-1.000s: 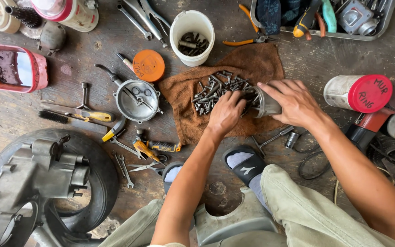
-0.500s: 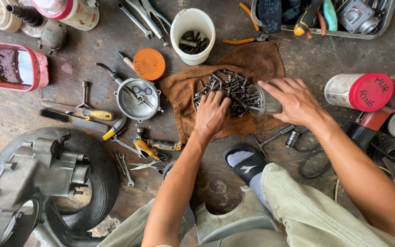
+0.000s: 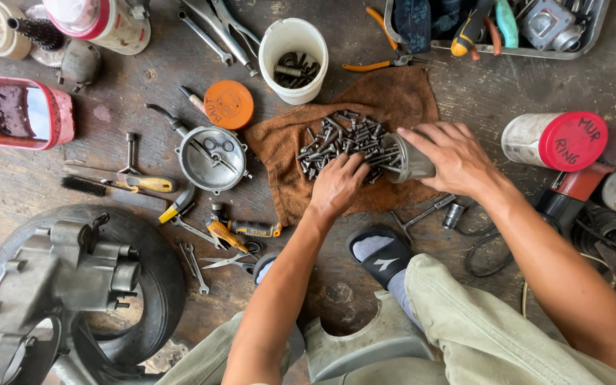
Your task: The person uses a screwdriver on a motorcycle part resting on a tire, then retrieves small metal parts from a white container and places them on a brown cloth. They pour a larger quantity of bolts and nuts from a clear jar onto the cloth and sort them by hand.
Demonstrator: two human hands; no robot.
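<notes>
Two hands: left hand (image 3: pixel 336 187), right hand (image 3: pixel 450 158). One brown rag (image 3: pixel 393 100). One white cup (image 3: pixel 294 50), upper centre. One orange lid (image 3: pixel 229 104). One tyre (image 3: pixel 155 271), lower left.

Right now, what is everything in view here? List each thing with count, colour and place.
bolts: a pile, dark grey, on the cloth
cloth: one, brown, floor centre
can: one, grey, lying on its side on the cloth
bucket: one, white, above the cloth, metal parts inside
lid: one, orange, left of the bucket
round cover: one, grey metal, left of the cloth
jar: one, red lid, lying at right
tray: one, grey, top right, holding tools
tyre: one, black, bottom left, with an engine part on it
left hand: in the bolts
right hand: gripping the can
</notes>
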